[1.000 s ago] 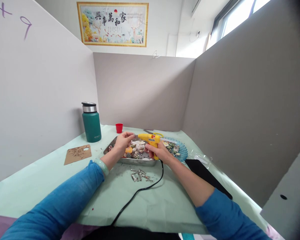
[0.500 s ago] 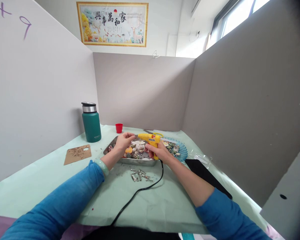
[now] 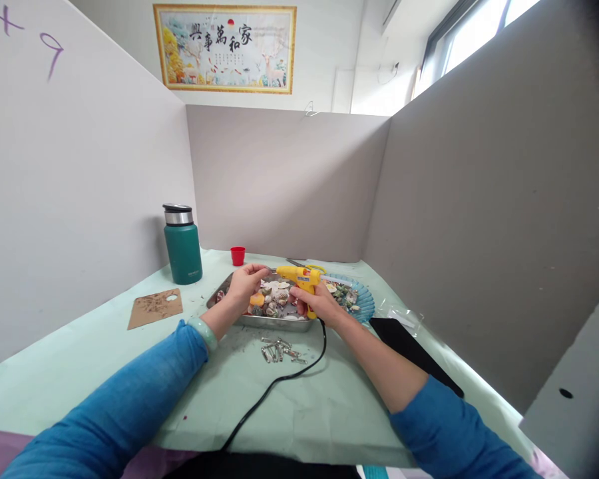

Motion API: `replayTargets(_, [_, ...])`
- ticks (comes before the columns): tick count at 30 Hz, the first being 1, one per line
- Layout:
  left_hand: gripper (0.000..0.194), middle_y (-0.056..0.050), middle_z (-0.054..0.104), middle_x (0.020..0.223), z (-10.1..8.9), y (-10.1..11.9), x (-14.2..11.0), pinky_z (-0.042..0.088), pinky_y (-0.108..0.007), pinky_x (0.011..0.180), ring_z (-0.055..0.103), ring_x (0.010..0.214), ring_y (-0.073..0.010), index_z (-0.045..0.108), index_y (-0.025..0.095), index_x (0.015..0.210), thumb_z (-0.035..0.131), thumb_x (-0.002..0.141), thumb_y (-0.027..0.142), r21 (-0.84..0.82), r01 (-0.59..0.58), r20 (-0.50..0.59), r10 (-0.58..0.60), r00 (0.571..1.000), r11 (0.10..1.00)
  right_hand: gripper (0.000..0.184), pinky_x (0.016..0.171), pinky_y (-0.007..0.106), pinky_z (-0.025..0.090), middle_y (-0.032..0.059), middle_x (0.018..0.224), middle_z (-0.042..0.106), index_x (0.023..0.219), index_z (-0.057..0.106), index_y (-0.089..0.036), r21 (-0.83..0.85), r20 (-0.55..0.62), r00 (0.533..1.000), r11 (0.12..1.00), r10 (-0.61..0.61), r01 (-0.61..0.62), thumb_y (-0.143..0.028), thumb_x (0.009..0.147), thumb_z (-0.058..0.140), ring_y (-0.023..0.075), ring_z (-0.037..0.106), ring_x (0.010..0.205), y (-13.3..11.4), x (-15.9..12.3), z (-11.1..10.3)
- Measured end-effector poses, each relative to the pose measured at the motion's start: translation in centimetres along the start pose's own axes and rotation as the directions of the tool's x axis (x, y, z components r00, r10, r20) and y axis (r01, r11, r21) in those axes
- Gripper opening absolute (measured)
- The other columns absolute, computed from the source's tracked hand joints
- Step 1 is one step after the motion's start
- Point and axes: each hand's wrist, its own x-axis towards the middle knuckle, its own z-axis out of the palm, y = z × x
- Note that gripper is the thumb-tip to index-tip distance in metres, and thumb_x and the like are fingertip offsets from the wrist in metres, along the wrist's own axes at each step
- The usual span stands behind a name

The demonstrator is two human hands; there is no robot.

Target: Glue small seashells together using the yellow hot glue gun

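Note:
My right hand (image 3: 318,302) is wrapped round the grip of a yellow hot glue gun (image 3: 299,275), whose nozzle points left. A clear glue stick (image 3: 337,281) sticks out of its back. At the nozzle tip, my left hand (image 3: 247,281) pinches something too small to make out. Both hands hover over a metal tray (image 3: 274,324) of seashells (image 3: 274,299). Behind my right hand stands a blue scalloped plate (image 3: 364,303) with more small shells and bits. Metal pin backs (image 3: 281,350) lie in a pile in front of the tray.
A green bottle (image 3: 182,249) and a red cup (image 3: 237,255) stand at the back left. Stained cardboard (image 3: 154,310) lies on the left. Scissors (image 3: 313,268) rest behind the tray. A black cord (image 3: 274,382) crosses the front; a black flat piece (image 3: 414,356) lies right.
My left hand has shifted very slightly left, away from the nozzle tip. The glue gun and my right hand stay in place.

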Motion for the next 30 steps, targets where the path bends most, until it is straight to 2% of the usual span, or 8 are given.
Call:
replayTargets(6, [0.025,0.008,0.043,0.044,-0.17,-0.16,0.15,0.018,-0.018,0.036,0.029,0.037,-0.0033,0.059,0.014,0.077,0.071,0.06,0.028,-0.034,-0.008,0.016,0.008,1.0,0.999,0.036,0.042,0.019,0.039,-0.0012,0.045,0.052,0.072,0.063,-0.014,0.007,-0.006,1.0,1.0,-0.007,0.007,-0.049,0.078,0.057,0.0086,0.046,0.041,0.12,0.06,0.01])
replayTargets(25, [0.023,0.007,0.043,0.046,-0.05,-0.34,0.13,0.018,-0.018,0.037,0.029,0.037,-0.0036,0.06,0.014,0.078,0.07,0.061,0.026,0.045,-0.005,0.008,0.005,1.0,0.999,0.036,0.043,0.02,0.039,-0.0015,0.046,0.054,0.073,0.063,-0.015,-0.021,0.021,1.0,1.0,-0.003,0.004,-0.05,0.078,0.057,0.009,0.047,0.041,0.13,0.11,-0.09])
replayTargets(30, [0.025,0.006,0.048,0.048,-0.07,-0.6,0.29,0.02,-0.019,0.037,0.03,0.038,-0.0039,0.061,0.013,0.079,0.071,0.061,0.029,0.075,-0.004,0.02,0.002,1.0,0.997,0.035,0.043,0.021,0.039,-0.0013,0.046,0.054,0.073,0.063,-0.015,-0.015,0.014,1.0,1.0,-0.017,0.017,-0.049,0.078,0.057,0.0091,0.046,0.04,0.26,0.14,-0.03])
